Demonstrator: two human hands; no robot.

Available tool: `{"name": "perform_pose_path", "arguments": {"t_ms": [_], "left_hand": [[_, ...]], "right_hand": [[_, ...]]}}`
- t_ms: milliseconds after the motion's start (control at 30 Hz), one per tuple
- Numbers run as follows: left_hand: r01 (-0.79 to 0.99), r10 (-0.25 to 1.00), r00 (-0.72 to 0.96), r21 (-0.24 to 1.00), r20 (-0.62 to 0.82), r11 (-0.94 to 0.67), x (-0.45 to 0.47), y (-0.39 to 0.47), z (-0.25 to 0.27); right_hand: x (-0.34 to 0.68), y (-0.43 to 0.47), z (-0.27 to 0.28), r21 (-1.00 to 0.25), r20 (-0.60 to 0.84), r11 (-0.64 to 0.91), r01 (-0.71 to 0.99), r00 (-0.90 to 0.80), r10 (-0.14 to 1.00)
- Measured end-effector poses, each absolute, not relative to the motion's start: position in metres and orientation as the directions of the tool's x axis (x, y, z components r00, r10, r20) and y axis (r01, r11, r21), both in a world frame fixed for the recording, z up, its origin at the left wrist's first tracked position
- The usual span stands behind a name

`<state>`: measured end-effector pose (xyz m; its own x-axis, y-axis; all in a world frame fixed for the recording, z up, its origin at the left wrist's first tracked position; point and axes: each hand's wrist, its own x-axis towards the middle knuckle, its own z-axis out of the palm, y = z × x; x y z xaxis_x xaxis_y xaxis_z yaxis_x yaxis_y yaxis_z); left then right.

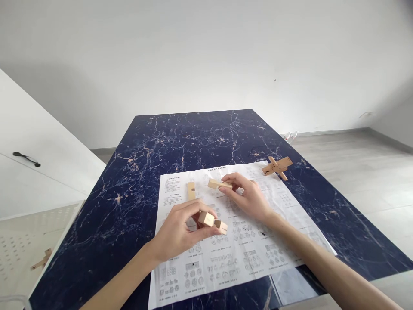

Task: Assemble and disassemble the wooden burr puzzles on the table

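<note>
My left hand [183, 226] is closed round wooden puzzle pieces [207, 218], whose square ends point toward me; I cannot tell how they join. Between the thumb and fingers of my right hand [247, 193] is a notched wooden puzzle bar [214, 184], held just over the sheet. Another notched wooden bar [191, 187] lies behind my left hand, its near end hidden by my fingers. Under both hands spreads a white printed instruction sheet [222, 275] with rows of small diagrams and text.
A wooden cross-shaped piece [280, 167] lies at the sheet's far right corner. The table [180, 142] is dark blue with white veins. A white cabinet [48, 172] with a black handle stands at left, and a white wall rises beyond the table.
</note>
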<state>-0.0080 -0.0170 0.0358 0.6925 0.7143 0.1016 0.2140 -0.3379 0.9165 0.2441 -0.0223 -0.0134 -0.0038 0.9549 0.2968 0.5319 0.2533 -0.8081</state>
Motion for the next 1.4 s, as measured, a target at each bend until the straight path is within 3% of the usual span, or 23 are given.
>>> {"name": "perform_pose_path", "arguments": {"t_ms": [100, 233, 400, 600, 900, 1067, 1400], "left_hand": [[0.129, 0.750, 0.662, 0.988, -0.020, -0.087, -0.004, -0.018, 0.037], [-0.013, 0.744, 0.667, 0.998, -0.037, 0.062, -0.002, -0.018, 0.035], [-0.127, 0.677, 0.726, 0.946, -0.117, 0.300, 0.003, -0.021, 0.033], [-0.100, 0.645, 0.730, 0.898, -0.227, 0.429, 0.003, -0.021, 0.033], [-0.126, 0.651, 0.700, 0.847, -0.293, 0.517, -0.002, -0.019, 0.034], [-0.103, 0.658, 0.695, 0.867, -0.288, 0.488, 0.002, -0.019, 0.031], [-0.127, 0.677, 0.702, 0.897, -0.220, 0.423, 0.005, -0.015, 0.027]], "right_hand": [[0.244, -0.021, -0.009, -0.893, 0.252, 0.221, 0.392, 0.027, 0.967], [0.244, -0.020, 0.000, -0.982, 0.130, 0.133, 0.132, -0.030, 0.991], [0.243, -0.021, 0.005, -0.999, 0.020, 0.017, -0.027, -0.099, 0.995], [0.241, -0.023, -0.002, -0.970, -0.045, -0.089, -0.227, -0.191, 0.980], [0.239, -0.026, 0.002, -0.929, -0.062, -0.162, -0.332, -0.291, 0.955], [0.241, -0.026, 0.004, -0.904, -0.050, -0.184, -0.385, -0.332, 0.942], [0.242, -0.026, -0.002, -0.943, 0.042, -0.105, -0.315, -0.425, 0.904]]}}
